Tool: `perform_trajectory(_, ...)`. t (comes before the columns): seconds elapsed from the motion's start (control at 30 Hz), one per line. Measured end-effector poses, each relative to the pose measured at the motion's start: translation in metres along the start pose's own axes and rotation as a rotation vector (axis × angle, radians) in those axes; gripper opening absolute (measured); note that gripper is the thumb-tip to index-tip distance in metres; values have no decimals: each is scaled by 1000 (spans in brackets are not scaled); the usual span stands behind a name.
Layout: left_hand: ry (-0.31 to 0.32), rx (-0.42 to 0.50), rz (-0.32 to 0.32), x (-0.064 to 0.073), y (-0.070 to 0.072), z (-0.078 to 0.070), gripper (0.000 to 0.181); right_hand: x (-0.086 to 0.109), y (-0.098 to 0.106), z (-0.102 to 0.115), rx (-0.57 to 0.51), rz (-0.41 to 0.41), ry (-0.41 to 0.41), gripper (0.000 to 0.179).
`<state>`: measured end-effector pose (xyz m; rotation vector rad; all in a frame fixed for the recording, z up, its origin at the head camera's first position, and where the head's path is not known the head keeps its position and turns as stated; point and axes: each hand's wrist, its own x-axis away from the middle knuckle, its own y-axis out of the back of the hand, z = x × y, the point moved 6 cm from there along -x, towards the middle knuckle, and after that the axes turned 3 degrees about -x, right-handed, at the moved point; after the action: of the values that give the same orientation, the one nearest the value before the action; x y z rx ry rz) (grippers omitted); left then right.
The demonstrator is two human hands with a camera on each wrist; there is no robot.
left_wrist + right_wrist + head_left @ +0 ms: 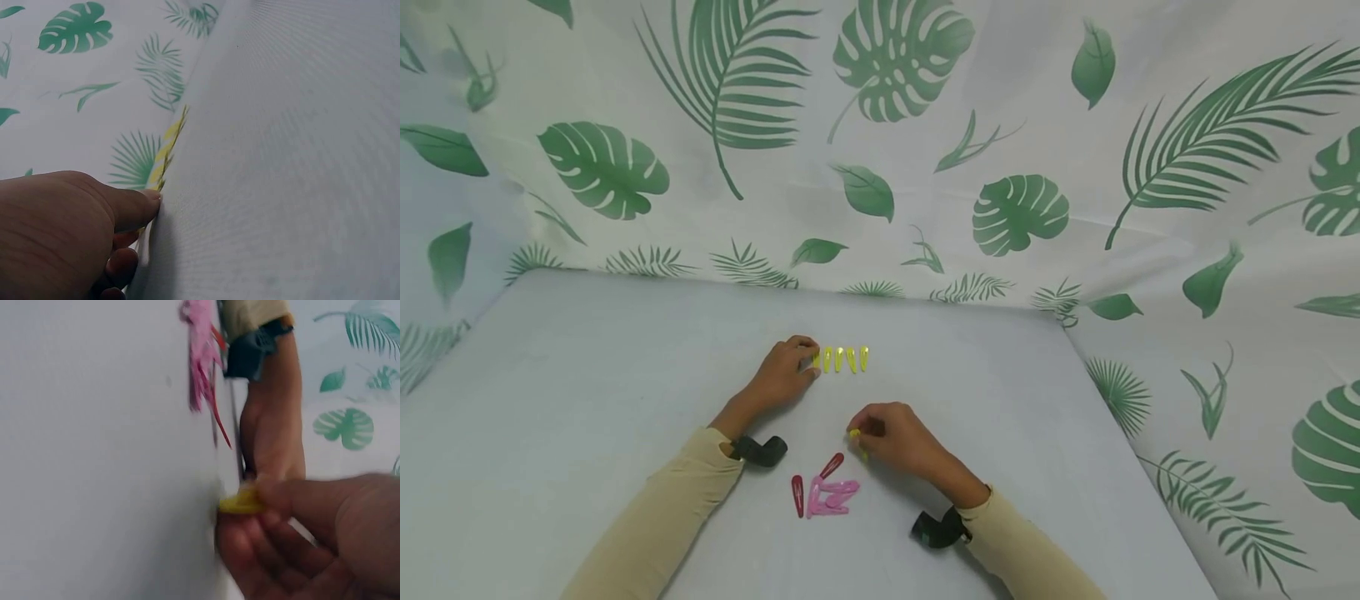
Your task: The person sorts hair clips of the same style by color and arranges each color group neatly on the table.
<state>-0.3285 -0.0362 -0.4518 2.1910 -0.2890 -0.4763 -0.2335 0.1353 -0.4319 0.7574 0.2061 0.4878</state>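
Observation:
Yellow snap hair clips (pixel 852 360) stand side by side in a row on the white table. At the row's left end my left hand (pixel 780 372) pinches the outermost yellow clip (pixel 816 359) between thumb and fingers, partly hiding it. Nearer to me, my right hand (pixel 897 437) holds another yellow hair clip (pixel 242 501) between thumb and fingertips, just off to the right. Pink hair clips (pixel 833 497) lie in a loose, overlapping pile in front. Beside that pile are two red hair clips, one upright on its left (pixel 797 496) and one slanted above it (pixel 832 465).
The white table (pixel 625 400) reaches back to a leaf-printed cloth (pixel 910 150) that hangs behind and along the sides. Black wrist-worn devices (pixel 762 451) sit below both hands, the right one close to the pink pile.

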Motion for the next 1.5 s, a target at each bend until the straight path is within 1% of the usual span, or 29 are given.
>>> perform_trajectory(0.17, -11, 6, -8, 1, 0, -1, 42, -7, 5, -5, -114, 35, 61, 7)
perform_trajectory(0.23, -13, 10, -8, 2, 0, -1, 42, -10, 9, -7, -136, 25, 73, 8)
perform_trajectory(0.33, -13, 12, -5, 2, 0, -1, 42, -16, 15, -11, -141, -8, 69, 8)
perform_trajectory(0.5, -2, 11, -4, 1, 0, -1, 42, -25, 26, -19, -144, -62, 37, 9)
perform_trajectory(0.7, -7, -1, 0, 1, 0, -1, 42, -34, 40, -29, -157, -133, 9, 10)
perform_trajectory(0.9, 1, -2, 5, 1, 0, -1, 42, -45, 52, -44, -222, -189, -78, 14)
perform_trajectory(1.03, 10, -1, 10, 0, 0, -1, 42, -53, 56, -55, -253, -219, -132, 16)
perform_trajectory(1.23, 14, 5, 11, 0, 0, 0, 42, -67, 59, -68, -337, -261, -172, 20)
perform_trajectory(1.4, 10, 18, 7, 0, 0, -1, 42, -76, 64, -75, -333, -341, -223, 18)
perform_trajectory(1.5, 7, 14, 7, 1, -1, 0, 43, -80, 65, -77, -338, -368, -234, 17)
